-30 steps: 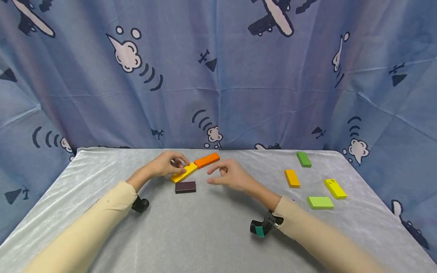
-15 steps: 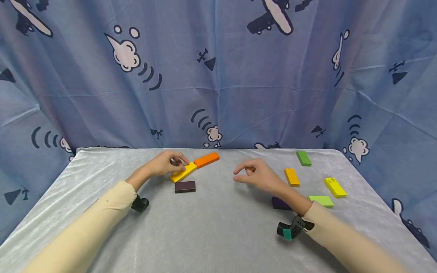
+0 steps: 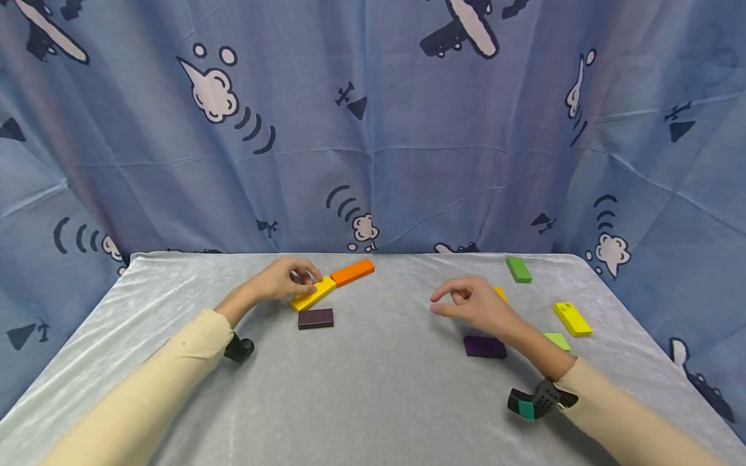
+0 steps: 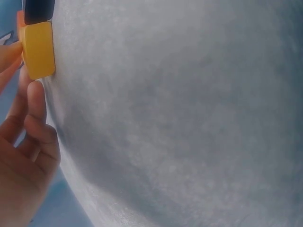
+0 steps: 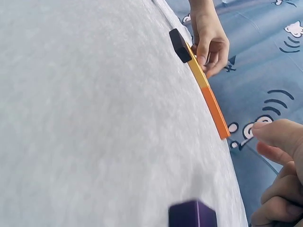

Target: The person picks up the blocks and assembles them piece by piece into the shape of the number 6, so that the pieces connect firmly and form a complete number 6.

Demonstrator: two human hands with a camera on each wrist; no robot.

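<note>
In the head view, my left hand (image 3: pixel 284 279) has its thumb and fingertips on a yellow block (image 3: pixel 315 297), pinching it flat on the cloth. That block's far end meets an orange block (image 3: pixel 353 272), the two forming a slanting line. Just in front lies a dark brown block (image 3: pixel 316 319); the left wrist view shows it as a dark block (image 4: pixel 39 10) beside the yellow one. My right hand (image 3: pixel 479 304) hovers holding nothing, thumb and index finger apart and the others curled. Below it is a dark purple block (image 3: pixel 486 347), whose end also appears in the right wrist view.
On the right lie a green block (image 3: pixel 519 270), a bright yellow block (image 3: pixel 572 320), a lime block (image 3: pixel 557 340) partly hidden by my right arm, and an amber block (image 3: pixel 500 294) mostly behind my hand. A blue patterned curtain (image 3: pixel 408 162) hangs behind the cloth-covered table (image 3: pixel 373 401).
My right hand has moved rightward, away from the orange and yellow blocks. The purple block has come into view, while the amber one is now mostly covered. My left hand stays put.
</note>
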